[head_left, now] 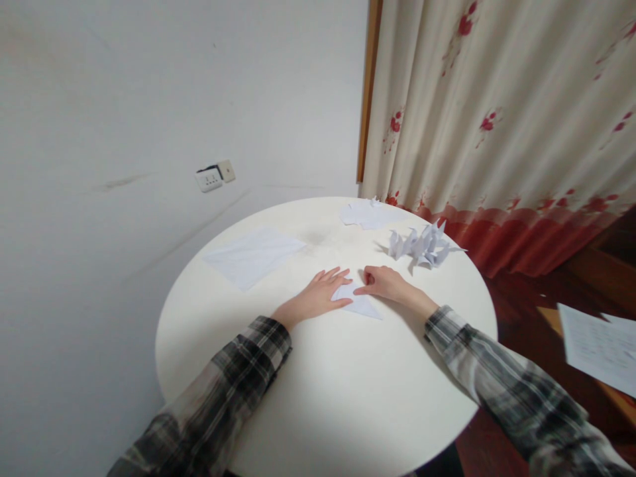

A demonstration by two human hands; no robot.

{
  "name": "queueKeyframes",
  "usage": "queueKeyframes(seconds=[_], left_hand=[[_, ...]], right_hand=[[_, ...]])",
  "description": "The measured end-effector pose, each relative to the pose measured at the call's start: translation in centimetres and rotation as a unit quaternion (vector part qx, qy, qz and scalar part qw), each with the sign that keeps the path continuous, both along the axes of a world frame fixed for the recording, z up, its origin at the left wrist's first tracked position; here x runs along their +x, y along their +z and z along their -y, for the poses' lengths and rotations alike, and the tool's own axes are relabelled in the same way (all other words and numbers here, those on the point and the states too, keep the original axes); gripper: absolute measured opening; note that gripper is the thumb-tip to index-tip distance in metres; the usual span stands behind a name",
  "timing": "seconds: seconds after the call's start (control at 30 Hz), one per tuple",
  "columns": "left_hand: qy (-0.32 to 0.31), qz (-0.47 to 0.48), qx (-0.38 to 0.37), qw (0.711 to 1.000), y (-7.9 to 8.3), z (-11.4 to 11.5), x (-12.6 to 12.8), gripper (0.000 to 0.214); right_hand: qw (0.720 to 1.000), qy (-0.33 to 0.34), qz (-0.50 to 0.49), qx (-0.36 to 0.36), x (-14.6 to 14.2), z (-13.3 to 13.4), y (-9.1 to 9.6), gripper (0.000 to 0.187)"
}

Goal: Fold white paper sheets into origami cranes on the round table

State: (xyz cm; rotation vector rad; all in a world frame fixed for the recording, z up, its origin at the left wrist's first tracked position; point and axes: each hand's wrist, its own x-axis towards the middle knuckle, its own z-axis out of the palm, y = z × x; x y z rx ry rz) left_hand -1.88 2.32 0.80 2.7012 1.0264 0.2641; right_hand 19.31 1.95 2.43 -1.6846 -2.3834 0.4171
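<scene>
A folded piece of white paper (360,303), roughly triangular, lies on the round white table (318,391) between my hands. My left hand (320,295) rests flat on its left part with the fingers spread, covering some of it. At the paper's right side is my right hand (385,283), its fingers curled in and its thumb stretched out against the paper. No object shows inside those curled fingers. Beyond the right hand stands a cluster of folded white paper cranes (427,246).
A larger creased white sheet (254,255) lies at the table's left. Flat papers (370,215) are at the far edge, with a small folded paper piece (374,201) by them. Past the table are a wall socket (209,179), a floral curtain (497,132) and written sheets (599,344) at right.
</scene>
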Motion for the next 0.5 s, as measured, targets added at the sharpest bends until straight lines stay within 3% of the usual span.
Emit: queueKeyframes(seconds=[0.5], left_hand=[[0.0,-0.005,0.009,1.0,-0.7,-0.4,-0.2,0.058]], right_hand=[[0.987,0.112,-0.075,-0.092,1.4,-0.1,0.7,0.037]])
